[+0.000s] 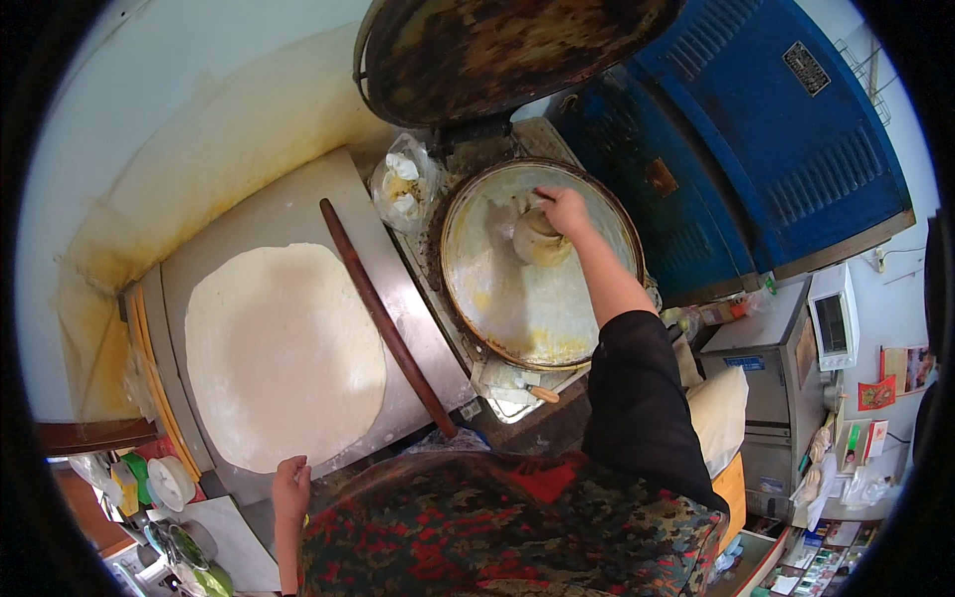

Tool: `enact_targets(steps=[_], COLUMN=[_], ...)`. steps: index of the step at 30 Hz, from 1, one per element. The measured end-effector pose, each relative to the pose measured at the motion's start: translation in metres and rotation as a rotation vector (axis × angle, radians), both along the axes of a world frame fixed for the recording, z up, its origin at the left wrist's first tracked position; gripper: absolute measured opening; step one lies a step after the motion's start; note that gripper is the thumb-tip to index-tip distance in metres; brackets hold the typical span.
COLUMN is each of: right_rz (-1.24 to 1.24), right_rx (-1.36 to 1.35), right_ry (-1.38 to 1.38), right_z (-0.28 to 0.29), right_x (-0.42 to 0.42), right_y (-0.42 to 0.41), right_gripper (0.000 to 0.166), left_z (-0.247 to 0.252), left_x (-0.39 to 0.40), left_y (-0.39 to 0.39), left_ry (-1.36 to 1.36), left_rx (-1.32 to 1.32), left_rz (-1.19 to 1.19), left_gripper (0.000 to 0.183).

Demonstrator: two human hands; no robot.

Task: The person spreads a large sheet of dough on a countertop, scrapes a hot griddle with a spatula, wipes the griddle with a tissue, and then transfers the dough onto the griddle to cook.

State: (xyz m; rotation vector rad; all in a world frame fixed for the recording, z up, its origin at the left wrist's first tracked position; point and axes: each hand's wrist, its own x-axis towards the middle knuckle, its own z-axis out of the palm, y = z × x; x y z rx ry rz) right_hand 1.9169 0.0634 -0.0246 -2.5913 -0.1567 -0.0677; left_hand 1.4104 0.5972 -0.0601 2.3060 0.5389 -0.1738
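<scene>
My right hand (565, 209) is over the round griddle pan (552, 306), closed on the rim or handle of a pot-like container (539, 242) with yellowish contents. Beside the lower edge of the rolled dough sheet (287, 358) is my left hand (291, 481), its fingers loosely curled and nothing seen in them. The dough lies flat on a metal worktop (425, 336). A long dark wooden rolling pin (380, 313) rests slantwise along the dough's right side. Above the pan, its big round lid (515, 52) stands raised, scorched on the inner face.
A clear plastic bag (406, 186) with pale contents sits between worktop and pan. Below the pan, a wooden-handled tool (541, 392) lies on a tray (511, 410). Blue metal cabinets (746, 127) stand at the upper right. A white pillar-like bowl (171, 483) is at the lower left.
</scene>
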Motion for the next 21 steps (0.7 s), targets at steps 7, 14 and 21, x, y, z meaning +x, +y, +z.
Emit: enact_targets(steps=[7, 14, 21], right_rz=[-0.358, -0.476, -0.047], right_rx=[-0.115, -0.246, -0.222], right_ry=[-0.159, 0.069, 0.372], right_z=[0.009, 0.013, 0.048], right_x=[0.009, -0.062, -0.117], right_y=[-0.103, -0.179, -0.142], right_gripper=[0.033, 0.034, 0.034], left_z=[0.009, 0.011, 0.007], left_x=[0.028, 0.067, 0.088], left_y=[-0.026, -0.038, -0.040], left_ry=[0.006, -0.052, -0.097], left_rx=[-0.031, -0.021, -0.004], left_rz=[-0.032, -0.161, -0.235], left_gripper=[0.020, 0.018, 0.017])
